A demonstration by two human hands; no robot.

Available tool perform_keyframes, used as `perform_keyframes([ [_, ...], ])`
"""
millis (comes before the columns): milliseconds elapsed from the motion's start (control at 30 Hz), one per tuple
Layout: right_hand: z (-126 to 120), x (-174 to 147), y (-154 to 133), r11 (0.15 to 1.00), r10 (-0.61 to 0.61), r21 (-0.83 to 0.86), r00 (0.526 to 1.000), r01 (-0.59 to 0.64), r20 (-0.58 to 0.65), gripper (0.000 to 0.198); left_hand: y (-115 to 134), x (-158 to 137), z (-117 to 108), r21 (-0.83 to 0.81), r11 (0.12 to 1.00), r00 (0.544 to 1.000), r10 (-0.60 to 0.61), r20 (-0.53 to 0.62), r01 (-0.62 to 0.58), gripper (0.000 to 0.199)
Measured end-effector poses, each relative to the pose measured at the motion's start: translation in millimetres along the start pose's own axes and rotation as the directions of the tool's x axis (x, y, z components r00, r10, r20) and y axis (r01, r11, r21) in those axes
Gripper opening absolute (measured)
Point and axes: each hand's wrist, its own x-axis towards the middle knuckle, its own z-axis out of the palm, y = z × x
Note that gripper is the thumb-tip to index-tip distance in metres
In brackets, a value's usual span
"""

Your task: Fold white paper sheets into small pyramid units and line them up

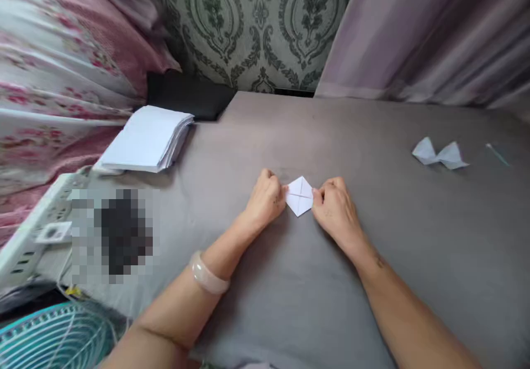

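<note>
A small white folded paper shows a diamond outline with crease lines crossing at its middle. My left hand pinches its left corner, fingers curled. On the opposite side, my right hand grips the right corner between thumb and fingers. The paper is held just at or over the grey cloth surface; I cannot tell whether it touches. A pale bangle circles my left wrist.
A white folded paper bow shape and a thin pale stick lie at the right. To the left are a stack of white paper, a black flat item, a power strip, a blurred-out dark object and a turquoise fan.
</note>
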Motion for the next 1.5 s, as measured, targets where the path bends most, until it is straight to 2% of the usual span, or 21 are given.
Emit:
perform_keyframes([
  [300, 1, -1, 7, 0.999, 0.0, 0.035, 1.0, 0.001, -0.018, 0.024, 3, 0, -2, 0.006, 0.993, 0.993, -0.121, 0.01, 0.121, 0.013],
  [367, 1, 0, 10, 0.997, -0.009, 0.072, 1.0, 0.011, -0.023, 0.024, 2, -1, -3, 0.001, 0.993, 0.993, -0.116, 0.009, 0.116, 0.011],
  [433, 0, 1, 13, 0.993, -0.017, 0.114, 0.999, 0.021, -0.031, 0.023, 1, -2, -3, -0.002, 0.999, 0.999, -0.049, -0.001, 0.049, 0.01],
  [500, -1, 2, 18, 0.986, -0.021, 0.164, 0.999, 0.025, -0.027, 0.022, -1, -2, -3, 0.014, 0.996, 0.996, 0.085, -0.006, -0.085, 0.022],
  [600, -3, 3, 27, 0.969, -0.036, 0.246, 0.999, 0.034, 0.007, 0.021, -6, 1, -2, 0.08, 0.952, 0.956, 0.291, 0.043, -0.294, 0.041],
  [667, -5, 5, 33, 0.958, -0.043, 0.286, 0.999, 0.035, 0.022, 0.018, -10, 3, 0, 0.108, 0.927, 0.932, 0.351, 0.093, -0.36, 0.048],
  [733, -7, 6, 37, 0.949, -0.02, 0.316, 1.0, 0.012, 0.021, 0.014, -12, 4, 1, 0.111, 0.92, 0.924, 0.362, 0.124, -0.376, 0.05],
  [833, -8, 5, 33, 0.932, 0.045, 0.363, 0.997, -0.016, -0.07, 0.014, -12, 5, 2, 0.11, 0.928, 0.929, 0.34, 0.146, -0.357, 0.052],
  [900, -8, 0, 22, 0.933, 0.005, 0.355, 0.983, 0.062, -0.186, 0.018, -12, 6, 1, 0.11, 0.931, 0.931, 0.329, 0.157, -0.348, 0.052],
  [933, -8, -4, 15, 0.936, -0.065, 0.324, 0.972, 0.137, -0.224, 0.023, -11, 6, 1, 0.106, 0.932, 0.931, 0.327, 0.159, -0.346, 0.051],
  [967, -7, -8, 7, 0.933, -0.153, 0.289, 0.964, 0.214, -0.219, 0.027, -11, 6, 1, 0.101, 0.934, 0.932, 0.326, 0.159, -0.344, 0.051],
  [1033, -6, -19, -6, 0.938, -0.27, 0.186, 0.954, 0.291, -0.128, 0.033, -12, 6, 1, 0.084, 0.937, 0.934, 0.324, 0.153, -0.339, 0.049],
  [1100, -6, -28, -15, 0.949, -0.308, 0.062, 0.95, 0.31, -0.045, 0.038, -12, 6, 1, 0.082, 0.955, 0.956, 0.274, 0.108, -0.283, 0.043],
  [1200, -6, -35, -18, 0.942, -0.332, -0.056, 0.943, 0.332, 0.013, 0.042, -13, 3, 2, 0.086, 0.992, 0.996, 0.093, -0.014, -0.091, 0.029],
  [1300, -5, -36, -17, 0.931, -0.346, -0.114, 0.938, 0.346, 0.021, 0.042, -13, 1, 2, 0.081, 0.995, 0.997, -0.046, -0.063, 0.051, 0.021],
  [1500, -6, -34, -22, 0.937, -0.328, -0.124, 0.945, 0.327, 0.01, 0.041, -15, 0, 3, 0.048, 0.995, 0.995, -0.083, -0.056, 0.086, 0.018],
])
